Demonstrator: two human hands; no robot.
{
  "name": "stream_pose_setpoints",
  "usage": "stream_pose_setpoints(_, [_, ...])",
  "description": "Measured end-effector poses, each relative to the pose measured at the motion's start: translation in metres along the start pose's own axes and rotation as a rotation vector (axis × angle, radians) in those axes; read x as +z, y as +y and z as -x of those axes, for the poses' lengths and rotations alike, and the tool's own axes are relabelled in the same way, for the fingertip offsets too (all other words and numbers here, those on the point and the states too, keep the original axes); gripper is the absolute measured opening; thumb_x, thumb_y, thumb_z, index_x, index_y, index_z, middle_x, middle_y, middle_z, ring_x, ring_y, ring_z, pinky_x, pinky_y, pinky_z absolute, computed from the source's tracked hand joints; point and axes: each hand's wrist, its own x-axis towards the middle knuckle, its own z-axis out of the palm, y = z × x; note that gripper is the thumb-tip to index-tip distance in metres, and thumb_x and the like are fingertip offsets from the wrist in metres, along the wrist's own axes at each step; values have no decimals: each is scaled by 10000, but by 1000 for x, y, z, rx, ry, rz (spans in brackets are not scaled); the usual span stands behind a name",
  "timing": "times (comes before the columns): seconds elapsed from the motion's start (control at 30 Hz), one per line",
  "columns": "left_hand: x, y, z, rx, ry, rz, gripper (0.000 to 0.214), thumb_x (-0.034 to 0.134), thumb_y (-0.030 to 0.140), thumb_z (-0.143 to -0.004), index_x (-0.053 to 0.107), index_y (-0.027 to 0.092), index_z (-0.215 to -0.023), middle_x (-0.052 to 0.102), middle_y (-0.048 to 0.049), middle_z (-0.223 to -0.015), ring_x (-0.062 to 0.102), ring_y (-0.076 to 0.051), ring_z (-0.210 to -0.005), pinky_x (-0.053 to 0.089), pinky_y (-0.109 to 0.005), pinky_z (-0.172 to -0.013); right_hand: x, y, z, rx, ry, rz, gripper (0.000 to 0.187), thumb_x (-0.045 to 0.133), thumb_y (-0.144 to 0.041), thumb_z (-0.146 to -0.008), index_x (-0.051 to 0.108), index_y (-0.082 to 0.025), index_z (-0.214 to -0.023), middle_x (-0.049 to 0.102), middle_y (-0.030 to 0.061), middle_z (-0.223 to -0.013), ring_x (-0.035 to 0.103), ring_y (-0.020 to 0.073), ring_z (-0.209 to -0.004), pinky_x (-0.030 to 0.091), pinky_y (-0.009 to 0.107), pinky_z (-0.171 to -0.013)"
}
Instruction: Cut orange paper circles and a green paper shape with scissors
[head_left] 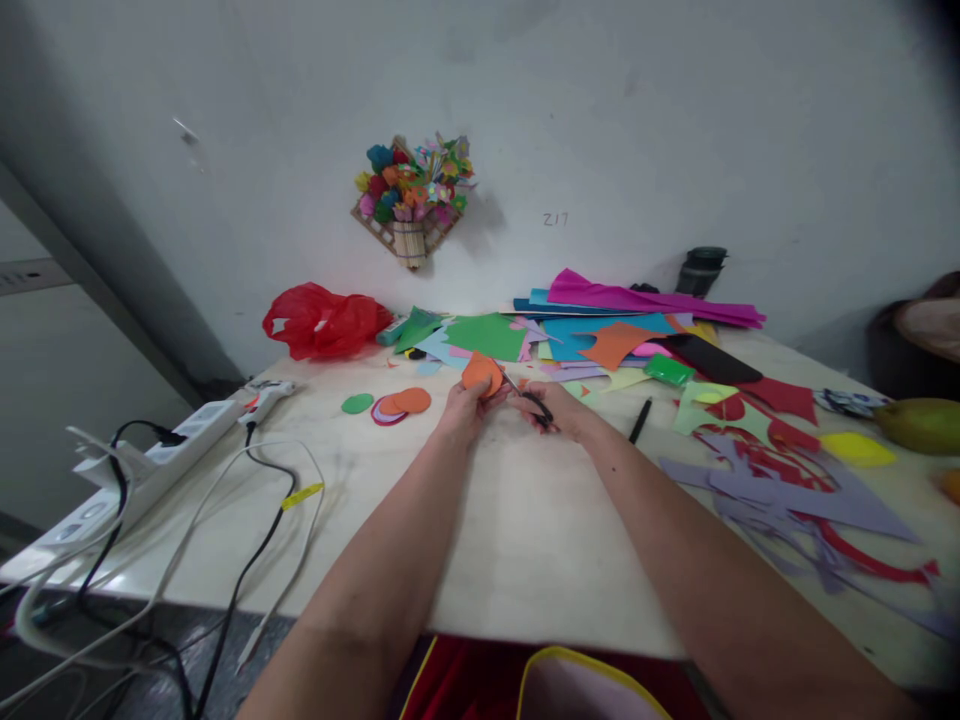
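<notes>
My left hand (470, 408) is closed on a piece of orange paper (482, 372) over the middle of the table. My right hand (553, 405) grips black-handled scissors (538, 408), whose blades reach the right edge of that orange piece. Left of my hands lie cut paper discs: a green disc (358, 403) apart from the others, and an orange disc (412, 400) overlapping more orange, purple and red ones. A black pen (640, 421) rests to the right of my right hand.
Coloured paper sheets (487, 337) and a red plastic bag (326, 320) lie along the back. Purple and red scraps (787, 490) cover the right side. A power strip (161, 465) with cables stands at the left. A flower decoration (411, 200) hangs on the wall.
</notes>
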Motion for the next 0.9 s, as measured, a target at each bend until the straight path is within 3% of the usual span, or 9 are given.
stream_pose_setpoints(0.27, [0,-1,0,3,-6,-43,342,866,157,-776,754,55,-1082,809,-179,-993,807,-310,-919,670,-394,-866,1,-2,1,-20,3,-8,278,774,-338,-855,576,-189,-729,532,-50,-477,430,70,-347,220,187,-322])
stream_pose_setpoints(0.5, [6,2,5,8,14,-18,256,821,121,-790,755,51,-1027,808,-154,-917,803,-260,-811,675,-345,-797,1,4,-5,-57,-1,-49,320,845,-367,-759,581,-194,-710,496,-65,-461,391,78,-378,288,204,-355])
stream_pose_setpoints(0.9, [9,3,4,-16,93,-6,341,804,145,-816,729,46,-1133,801,-171,-929,804,-280,-835,680,-364,-785,3,1,-3,-52,14,-37,351,875,-374,-706,567,-205,-686,471,-72,-438,367,81,-381,281,209,-357])
